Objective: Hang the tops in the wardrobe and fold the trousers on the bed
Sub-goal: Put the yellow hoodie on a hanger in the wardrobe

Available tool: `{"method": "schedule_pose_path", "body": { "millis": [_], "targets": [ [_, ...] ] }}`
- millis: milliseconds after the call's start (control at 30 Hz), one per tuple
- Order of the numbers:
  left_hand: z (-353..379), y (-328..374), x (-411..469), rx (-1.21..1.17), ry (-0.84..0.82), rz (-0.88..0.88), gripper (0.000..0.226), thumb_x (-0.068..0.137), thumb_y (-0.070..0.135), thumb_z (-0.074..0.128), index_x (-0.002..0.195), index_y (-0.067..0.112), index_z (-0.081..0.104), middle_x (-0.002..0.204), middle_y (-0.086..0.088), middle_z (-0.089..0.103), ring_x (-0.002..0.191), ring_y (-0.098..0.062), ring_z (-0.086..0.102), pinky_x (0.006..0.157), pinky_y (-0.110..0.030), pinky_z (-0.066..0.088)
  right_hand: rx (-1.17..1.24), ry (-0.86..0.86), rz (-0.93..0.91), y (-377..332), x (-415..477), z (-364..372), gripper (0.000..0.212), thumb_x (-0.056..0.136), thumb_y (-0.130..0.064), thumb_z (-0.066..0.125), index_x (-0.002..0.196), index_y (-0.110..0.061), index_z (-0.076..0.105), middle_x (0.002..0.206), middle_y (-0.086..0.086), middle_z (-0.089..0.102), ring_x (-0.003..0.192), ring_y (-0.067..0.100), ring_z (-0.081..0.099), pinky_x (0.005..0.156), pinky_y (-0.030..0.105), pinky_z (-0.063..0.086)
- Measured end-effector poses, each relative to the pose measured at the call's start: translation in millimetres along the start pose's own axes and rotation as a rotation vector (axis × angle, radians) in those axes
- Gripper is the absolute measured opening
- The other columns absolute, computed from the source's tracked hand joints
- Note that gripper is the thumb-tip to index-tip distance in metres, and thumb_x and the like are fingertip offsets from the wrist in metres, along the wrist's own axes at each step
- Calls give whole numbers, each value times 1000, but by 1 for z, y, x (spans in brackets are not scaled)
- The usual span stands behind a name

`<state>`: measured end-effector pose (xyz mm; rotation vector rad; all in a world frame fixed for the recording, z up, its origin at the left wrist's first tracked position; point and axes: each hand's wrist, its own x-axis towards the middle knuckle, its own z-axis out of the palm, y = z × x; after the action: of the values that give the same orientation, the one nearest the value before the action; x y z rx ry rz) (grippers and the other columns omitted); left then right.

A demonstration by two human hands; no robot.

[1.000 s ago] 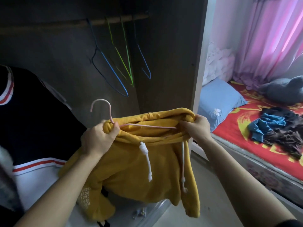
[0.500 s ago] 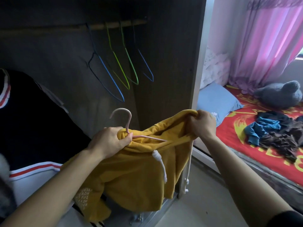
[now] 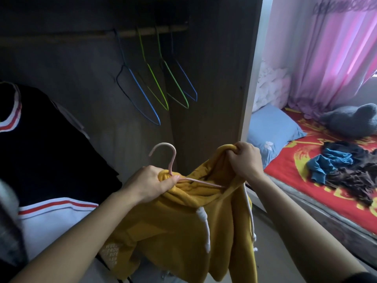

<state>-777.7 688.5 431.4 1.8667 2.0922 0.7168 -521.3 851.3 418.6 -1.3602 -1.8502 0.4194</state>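
Wardrobe (image 3: 214,78) open, spare hangers (image 3: 144,96) on rail (image 3: 175,29). Left hand (image 3: 149,184) fingers pinch pink hanger (image 3: 171,160) and yellow hoodie (image 3: 183,221); right hand (image 3: 244,160) fingers clench its hood. Hoodie not yet hung (clothes (image 3: 346,170) on bed (image 3: 285,166) unfolded).

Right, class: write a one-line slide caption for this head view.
Left hand grips a pink hanger inside a yellow hoodie; right hand holds its hood, below the wardrobe rail.

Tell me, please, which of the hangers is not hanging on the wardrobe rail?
The pink hanger: the left hand holds it, threaded into the yellow hoodie, while the blue and green wire hangers hang bare on the rail.
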Motion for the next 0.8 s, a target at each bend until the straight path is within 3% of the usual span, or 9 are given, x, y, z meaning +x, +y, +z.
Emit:
{"method": "schedule_pose_path", "body": {
  "millis": [67, 133, 233, 300, 400, 533, 667, 733, 800],
  "targets": [
    [-15, -4, 3, -48, -29, -59, 55, 73, 80, 50, 76, 30, 75, 70, 15, 71, 70, -3, 66, 69, -28, 53, -54, -35, 32, 13, 2, -9, 14, 91, -19, 57, 85, -18, 69, 76, -3, 63, 69, 16, 62, 56, 20, 43],
    [-30, -11, 3, -133, -43, -104, 61, 71, 77, 51, 65, 19, 71, 61, 7, 68, 60, -6, 63, 63, -28, 49, -36, -3, 55, 21, 5, -18, 17, 90, -14, 56, 92, -15, 73, 78, -2, 65, 72, 19, 63, 63, 27, 50],
    [-35, -12, 5, -202, -95, -107, 61, 79, 71, 55, 61, 15, 69, 58, 0, 65, 57, -11, 63, 62, -26, 47, 7, 68, 9, 11, 8, -24, 19, 94, -15, 56, 98, -17, 74, 78, -7, 63, 65, 2, 55, 59, 13, 41],
    [-26, -4, 9, -237, -161, -101, 53, 86, 64, 58, 58, 21, 69, 59, 1, 66, 59, -11, 66, 64, -27, 50, 28, 77, -25, -2, 9, -23, 20, 92, -15, 56, 97, -19, 74, 79, -8, 63, 65, 2, 53, 61, 12, 39],
    [-12, 4, 11, -320, -209, -102, 53, 86, 63, 59, 73, 15, 75, 74, -3, 73, 74, -18, 72, 73, -30, 57, 83, 38, -39, -17, 3, -17, 20, 93, -15, 54, 101, -19, 73, 85, -7, 64, 75, 11, 59, 70, 24, 49],
    [-14, -7, 0, -559, -248, -132, 55, 77, 64, 61, 97, 16, 79, 93, -6, 76, 92, -22, 72, 77, -24, 53, 118, 75, -33, -12, 5, -28, 22, 91, -16, 55, 102, -19, 74, 83, -8, 64, 74, 10, 59, 71, 25, 48],
    [-24, -21, -2, -614, -233, -111, 52, 81, 59, 61, 94, 12, 78, 86, -7, 75, 84, -18, 68, 81, -35, 50, 93, 116, 14, -6, 11, -41, 23, 89, -16, 54, 99, -17, 74, 82, -7, 63, 76, 15, 60, 76, 35, 55],
    [-28, -19, 4, -586, -193, -113, 50, 80, 59, 60, 92, 15, 78, 82, -4, 75, 81, -14, 69, 78, -31, 50, 60, 105, -1, -9, 11, -42, 23, 89, -16, 54, 100, -18, 74, 82, -7, 63, 79, 17, 61, 76, 35, 55],
    [-24, -12, 10, -451, -181, -97, 42, 75, 59, 60, 82, 21, 78, 65, 7, 69, 64, -3, 62, 67, -28, 47, 57, 100, -18, -14, 12, -44, 23, 89, -17, 53, 99, -19, 73, 82, -7, 63, 79, 18, 62, 73, 34, 55]
  ]
}}
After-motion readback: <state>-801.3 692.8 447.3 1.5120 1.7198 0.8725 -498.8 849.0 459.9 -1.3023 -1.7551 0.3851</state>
